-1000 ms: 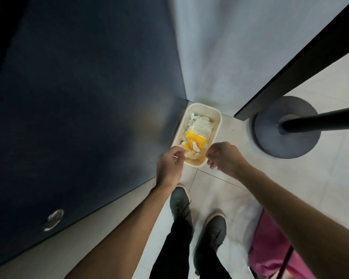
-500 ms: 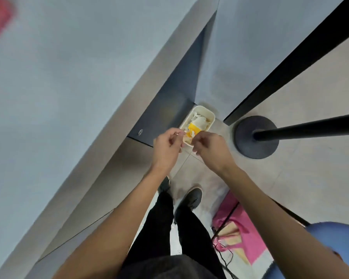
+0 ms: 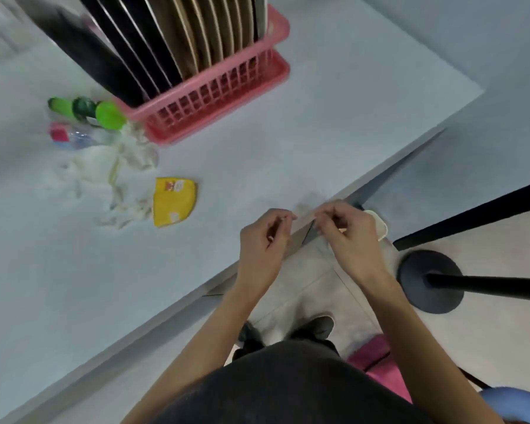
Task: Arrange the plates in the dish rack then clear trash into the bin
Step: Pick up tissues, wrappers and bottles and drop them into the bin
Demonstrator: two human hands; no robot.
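Note:
A pink dish rack (image 3: pixel 227 96) stands at the back of the pale table (image 3: pixel 74 270), filled with several upright dark and tan plates (image 3: pixel 178 35). Trash lies left of it: a yellow wrapper (image 3: pixel 173 201), crumpled white tissues (image 3: pixel 120 175), a green bottle (image 3: pixel 89 110) and a clear bottle with a pink label (image 3: pixel 74 137). My left hand (image 3: pixel 265 240) and right hand (image 3: pixel 346 234) hover close together over the table's front edge, fingers curled with fingertips near the thumbs, nothing visible in them. The cream bin (image 3: pixel 380 228) on the floor shows only as a rim behind my right hand.
A black stand with a round base (image 3: pixel 429 280) and pole sits on the tiled floor at right. A pink object (image 3: pixel 380 362) and a blue rounded thing (image 3: pixel 514 402) lie at lower right. My shoes (image 3: pixel 315 325) are just under the table edge.
The view has swung up from the bin on the floor to the tabletop. Both hands have lifted from over the bin to the table's edge.

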